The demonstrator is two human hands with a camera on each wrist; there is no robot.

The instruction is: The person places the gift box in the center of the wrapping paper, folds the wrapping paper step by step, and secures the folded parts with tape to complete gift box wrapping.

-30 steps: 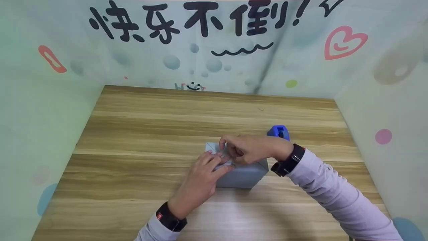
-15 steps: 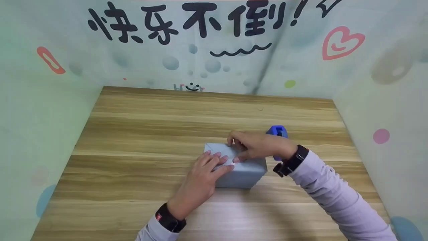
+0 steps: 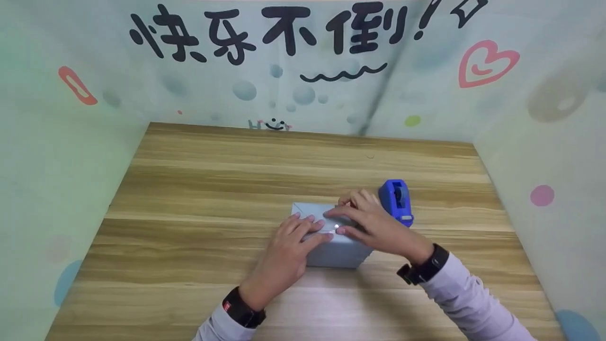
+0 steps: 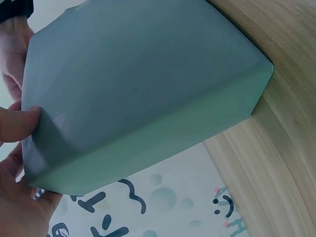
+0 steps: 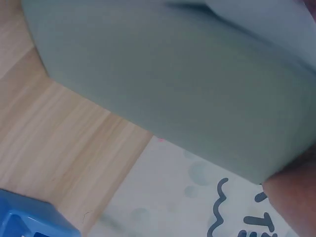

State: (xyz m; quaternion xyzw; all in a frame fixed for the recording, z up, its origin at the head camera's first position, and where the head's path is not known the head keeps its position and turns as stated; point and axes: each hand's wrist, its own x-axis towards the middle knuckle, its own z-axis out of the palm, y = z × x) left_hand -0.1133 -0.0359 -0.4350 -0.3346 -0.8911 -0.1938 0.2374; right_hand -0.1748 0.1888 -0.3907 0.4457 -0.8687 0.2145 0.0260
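A box wrapped in light blue-grey paper [image 3: 334, 255] stands on the table, its near side and top showing in the head view. My left hand [image 3: 279, 260] rests on the top's left part, fingers fairly straight and thumb along the near edge. On the right part of the top lies my right hand [image 3: 383, 232], its index finger and thumb touching the paper near a small shiny spot, perhaps clear tape. The left wrist view shows the box's smooth face [image 4: 138, 74] with the left thumb [image 4: 19, 123] against it. In the right wrist view a paper flap [image 5: 266, 24] stands out along the upper edge.
A blue tape dispenser [image 3: 389, 201] stands just behind and right of the box, close to the right hand. The wood-grain table [image 3: 189, 189] is bordered by a printed back wall [image 3: 284, 104] and side walls.
My right hand has drawn back and rightward over the box top, its fingers now spread instead of bunched. This uncovers the tape dispenser. The left hand stays in place.
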